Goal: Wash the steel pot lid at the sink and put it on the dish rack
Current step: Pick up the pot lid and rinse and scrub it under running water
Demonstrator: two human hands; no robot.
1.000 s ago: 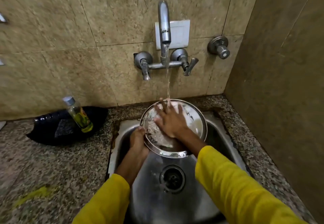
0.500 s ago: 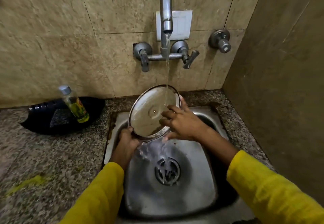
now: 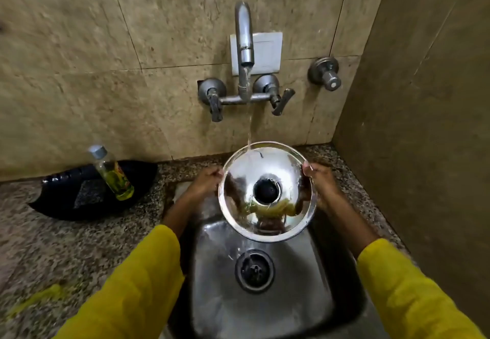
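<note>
In the head view we hold the steel pot lid [image 3: 267, 191] over the sink [image 3: 261, 293], tilted toward us with its black knob [image 3: 266, 189] facing up, and the stream from the tap [image 3: 244, 47] lands on its far rim. Our left hand [image 3: 202, 183] grips the lid's left edge and our right hand [image 3: 319, 183] the right edge; the fingers [image 3: 307, 167] of each are clamped on the rim, though most of them sit behind the lid and we cannot make them out singly. The lid's shiny face shows blurred dark and yellow reflections that we cannot read. Our yellow sleeves [image 3: 138, 285] run out of the picture at the bottom, and the near edge of the sink is cut off there too. The drain [image 3: 254, 270] lies bare just below the lid. On the speckled worktop [image 3: 66, 246] to the left, a clear bottle [image 3: 111, 173] with a grey cap leans in a black tray [image 3: 63, 201], beside a dark pad that is hard to identify. A yellow smear [image 3: 39, 299] marks the worktop near our left sleeve. We see no dish rack in this view
</note>
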